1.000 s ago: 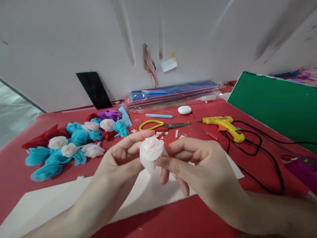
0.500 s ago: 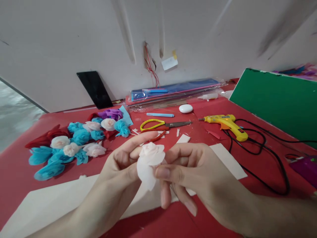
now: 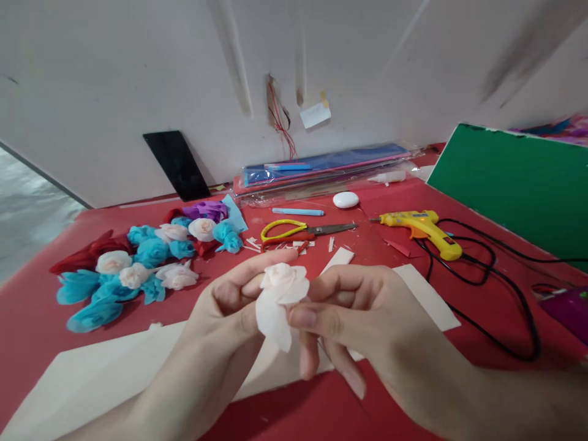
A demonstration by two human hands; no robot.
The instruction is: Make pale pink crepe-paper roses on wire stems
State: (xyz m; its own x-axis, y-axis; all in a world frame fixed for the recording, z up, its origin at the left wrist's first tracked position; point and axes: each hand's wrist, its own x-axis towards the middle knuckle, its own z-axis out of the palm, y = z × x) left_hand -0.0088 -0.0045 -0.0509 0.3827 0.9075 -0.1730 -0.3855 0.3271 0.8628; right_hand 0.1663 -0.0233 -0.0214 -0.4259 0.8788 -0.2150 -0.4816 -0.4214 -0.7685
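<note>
A pale pink paper flower with layered petals is held up between both hands, its bloom facing upward. My left hand is closed on its left side, the index finger curved behind the petals. From the right, my right hand pinches the flower's base between thumb and fingers. A thin stem seems to run down past the right fingers. Below the hands lies a long cream paper sheet. Just beyond them rest scissors with yellow and red handles, one handle partly hidden, among small white paper scraps.
Blue, pink, red and purple paper flowers are heaped at left. At right lie a yellow glue gun with a looping black cord and a green board. A white oval object and plastic-wrapped sheets sit near the wall.
Both hands keep their grip on the flower, which has barely shifted or turned. The whole view has moved very slightly; the objects on the table lie as before.
</note>
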